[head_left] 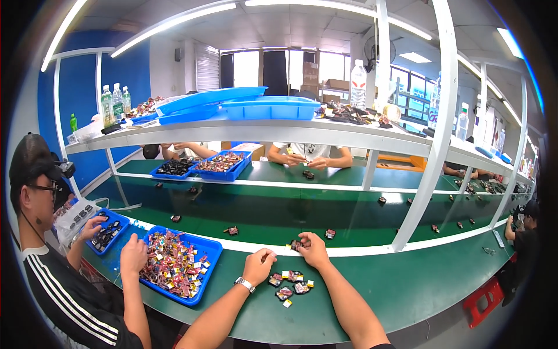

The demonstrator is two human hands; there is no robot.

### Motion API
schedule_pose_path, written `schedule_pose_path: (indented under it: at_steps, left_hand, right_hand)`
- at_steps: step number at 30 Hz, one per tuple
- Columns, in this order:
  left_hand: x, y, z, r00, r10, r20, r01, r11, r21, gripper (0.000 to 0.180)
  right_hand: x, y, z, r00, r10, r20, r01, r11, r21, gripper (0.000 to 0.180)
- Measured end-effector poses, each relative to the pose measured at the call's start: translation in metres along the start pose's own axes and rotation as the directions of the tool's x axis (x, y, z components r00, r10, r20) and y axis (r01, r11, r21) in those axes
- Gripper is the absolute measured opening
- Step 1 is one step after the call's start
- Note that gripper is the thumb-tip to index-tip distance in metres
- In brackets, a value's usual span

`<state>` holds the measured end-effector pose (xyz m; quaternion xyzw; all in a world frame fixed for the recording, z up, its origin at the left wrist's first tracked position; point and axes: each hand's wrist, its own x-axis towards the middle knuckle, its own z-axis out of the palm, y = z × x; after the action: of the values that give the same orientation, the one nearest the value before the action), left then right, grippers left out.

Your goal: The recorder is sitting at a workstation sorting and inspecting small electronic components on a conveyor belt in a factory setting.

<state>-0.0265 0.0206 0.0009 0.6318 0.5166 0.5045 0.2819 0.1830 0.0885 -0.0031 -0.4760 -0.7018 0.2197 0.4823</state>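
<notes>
My right hand (pixel 315 251) reaches to the white rail along the bench's far side. Its fingers close on a small black-and-red electronic part (pixel 295 245). My left hand (pixel 258 269), with a wristwatch (pixel 244 284) on the wrist, hovers over the green bench with curled fingers; whatever they may hold is hidden. Between my forearms lies a loose group of small dark electronic parts (pixel 285 294) with red, white and yellow bits. To the left of my left arm stands a blue tray (pixel 216 256) heaped with similar red, white and yellow pieces.
A co-worker (pixel 64 279) at my left reaches over that tray and a smaller blue tray of black parts (pixel 107 232). Beyond the rail, a green conveyor belt (pixel 279 215) carries scattered parts. An overhead shelf (pixel 244 135) and its white posts span the front; another person sits opposite.
</notes>
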Motion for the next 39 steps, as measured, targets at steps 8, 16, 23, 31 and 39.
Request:
schedule_pose_path:
  at_steps: [8,16,23,31,39]
  left_hand:
    - [-0.004,0.012,-0.011,0.91,0.038,0.413,0.101,0.946,-0.309,0.028]
    - [-0.007,0.036,-0.012,0.807,-0.02,0.591,0.319,0.856,-0.407,0.037]
    - [-0.015,0.033,0.005,0.806,-0.095,0.585,0.441,0.756,-0.485,0.039]
    - [-0.009,0.027,0.0,0.877,-0.071,0.476,0.391,0.683,-0.617,0.035]
    - [-0.01,0.025,0.003,0.888,-0.076,0.454,0.369,0.708,-0.602,0.034]
  right_hand:
    - [-0.056,-0.056,-0.031,0.927,0.089,0.365,-0.225,0.909,0.351,0.055]
    - [-0.063,-0.082,-0.031,0.964,-0.262,0.043,0.258,0.963,0.075,0.034]
    - [-0.067,-0.077,-0.016,0.968,-0.244,-0.051,0.246,0.969,0.033,0.017]
    - [-0.063,-0.088,-0.036,0.865,-0.5,0.05,0.497,0.837,-0.228,0.018]
    - [-0.063,-0.08,-0.029,0.82,-0.557,0.129,0.558,0.73,-0.394,0.029]
